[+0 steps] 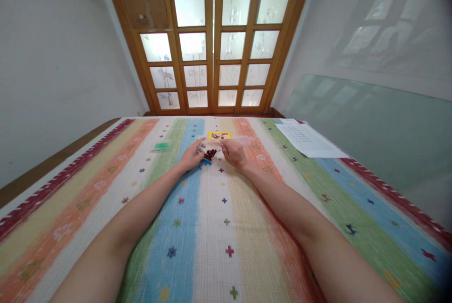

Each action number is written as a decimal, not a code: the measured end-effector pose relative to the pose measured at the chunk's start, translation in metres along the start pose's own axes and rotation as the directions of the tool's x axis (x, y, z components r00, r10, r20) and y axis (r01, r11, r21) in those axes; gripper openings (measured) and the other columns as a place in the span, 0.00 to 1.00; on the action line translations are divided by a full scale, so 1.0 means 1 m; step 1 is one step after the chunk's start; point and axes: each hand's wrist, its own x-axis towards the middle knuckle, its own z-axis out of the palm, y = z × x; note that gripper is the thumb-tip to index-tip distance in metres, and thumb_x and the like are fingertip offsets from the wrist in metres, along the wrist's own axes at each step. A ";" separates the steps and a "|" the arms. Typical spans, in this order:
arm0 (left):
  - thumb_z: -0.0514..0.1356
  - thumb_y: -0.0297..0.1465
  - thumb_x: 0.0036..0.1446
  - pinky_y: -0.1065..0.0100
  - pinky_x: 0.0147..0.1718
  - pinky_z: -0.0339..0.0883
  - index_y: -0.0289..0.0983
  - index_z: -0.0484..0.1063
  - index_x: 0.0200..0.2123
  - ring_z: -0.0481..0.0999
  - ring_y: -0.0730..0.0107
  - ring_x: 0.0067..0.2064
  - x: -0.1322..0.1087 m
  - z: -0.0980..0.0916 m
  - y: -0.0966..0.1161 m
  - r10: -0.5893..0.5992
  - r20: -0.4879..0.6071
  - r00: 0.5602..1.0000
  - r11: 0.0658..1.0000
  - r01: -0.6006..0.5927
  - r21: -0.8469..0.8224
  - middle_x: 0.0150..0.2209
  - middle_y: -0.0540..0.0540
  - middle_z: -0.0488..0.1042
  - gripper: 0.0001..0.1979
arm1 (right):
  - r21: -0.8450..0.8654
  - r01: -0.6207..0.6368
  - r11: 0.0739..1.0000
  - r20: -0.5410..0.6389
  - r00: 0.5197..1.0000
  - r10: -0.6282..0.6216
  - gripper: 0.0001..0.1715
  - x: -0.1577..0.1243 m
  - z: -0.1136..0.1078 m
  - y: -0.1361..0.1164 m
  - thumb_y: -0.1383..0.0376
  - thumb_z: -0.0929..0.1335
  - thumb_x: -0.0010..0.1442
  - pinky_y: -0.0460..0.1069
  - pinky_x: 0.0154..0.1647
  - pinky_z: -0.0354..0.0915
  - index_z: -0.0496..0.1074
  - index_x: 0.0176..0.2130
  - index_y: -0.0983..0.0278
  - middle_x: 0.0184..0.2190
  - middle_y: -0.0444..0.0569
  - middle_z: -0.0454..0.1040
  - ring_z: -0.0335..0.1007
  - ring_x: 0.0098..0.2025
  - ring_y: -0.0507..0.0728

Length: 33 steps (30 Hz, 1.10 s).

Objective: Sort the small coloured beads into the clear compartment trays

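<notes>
Both my arms reach forward over a striped, many-coloured cloth [226, 227] that covers a table. My left hand [192, 155] rests on the cloth with its fingers curled beside a small heap of dark red-brown beads [210, 154]. My right hand [233, 152] is on the other side of the heap, fingers pinched by a clear plastic bag or tube [237, 140] that lies across the cloth. Small blue pieces [205, 163] show under the left hand's edge. A yellow printed card or packet [219, 135] lies just beyond the beads.
A small green item [161, 146] lies on the cloth to the left. A white printed sheet [310, 139] lies at the far right of the table. Wooden glazed doors [212, 44] stand behind, and a glass pane [370, 124] leans on the right wall.
</notes>
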 end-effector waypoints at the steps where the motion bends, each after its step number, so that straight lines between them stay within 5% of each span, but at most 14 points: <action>1: 0.60 0.31 0.62 0.61 0.47 0.75 0.42 0.68 0.65 0.80 0.66 0.41 0.001 -0.003 -0.001 -0.013 0.001 1.000 1.000 0.013 0.022 0.50 0.43 0.79 0.27 | 0.001 0.002 1.000 -0.006 1.000 -0.002 0.27 0.000 0.000 -0.001 0.55 0.54 0.78 0.57 0.51 0.72 0.76 0.52 0.62 0.44 0.58 0.81 0.77 0.47 0.63; 4: 0.59 0.38 0.66 0.62 0.41 0.72 0.40 0.77 0.52 0.79 0.64 0.35 0.001 -0.012 -0.002 -0.050 -0.012 0.999 0.992 0.051 0.117 0.41 0.46 0.81 0.15 | 0.006 0.014 1.000 -0.011 1.000 -0.014 0.27 0.001 -0.002 -0.005 0.55 0.54 0.78 0.56 0.50 0.72 0.76 0.50 0.62 0.42 0.57 0.80 0.77 0.45 0.63; 10: 0.56 0.44 0.69 0.64 0.38 0.69 0.40 0.77 0.42 0.77 0.62 0.36 0.001 -0.021 -0.003 -0.070 -0.055 0.996 0.977 0.079 0.197 0.33 0.47 0.80 0.16 | 0.044 0.041 0.998 0.030 0.999 -0.042 0.26 0.001 -0.003 -0.009 0.55 0.54 0.78 0.57 0.50 0.72 0.75 0.49 0.61 0.41 0.57 0.80 0.76 0.45 0.63; 22: 0.58 0.31 0.63 0.59 0.53 0.70 0.40 0.78 0.47 0.79 0.57 0.49 0.000 -0.026 -0.002 0.018 -0.157 0.987 0.986 0.009 0.169 0.47 0.43 0.82 0.12 | 0.122 0.102 0.987 -0.020 0.995 -0.100 0.21 -0.001 -0.004 -0.006 0.59 0.56 0.78 0.58 0.57 0.72 0.72 0.55 0.60 0.49 0.57 0.78 0.75 0.55 0.62; 28: 0.57 0.41 0.68 0.58 0.49 0.71 0.38 0.77 0.45 0.78 0.60 0.41 0.004 -0.017 0.008 -0.040 -0.189 0.981 0.998 0.029 -0.058 0.40 0.45 0.81 0.14 | 0.129 0.168 0.977 -0.016 0.986 -0.168 0.21 0.000 -0.002 -0.010 0.58 0.60 0.76 0.61 0.63 0.71 0.68 0.63 0.56 0.59 0.57 0.71 0.69 0.63 0.63; 33: 0.62 0.42 0.63 0.54 0.59 0.70 0.40 0.73 0.59 0.77 0.55 0.57 0.005 -0.002 0.014 -0.078 -0.068 0.995 0.834 0.028 -0.551 0.56 0.42 0.78 0.23 | 0.048 0.117 0.992 0.006 0.993 -0.117 0.23 0.000 -0.002 -0.012 0.59 0.64 0.75 0.62 0.63 0.72 0.67 0.66 0.53 0.63 0.57 0.67 0.67 0.65 0.64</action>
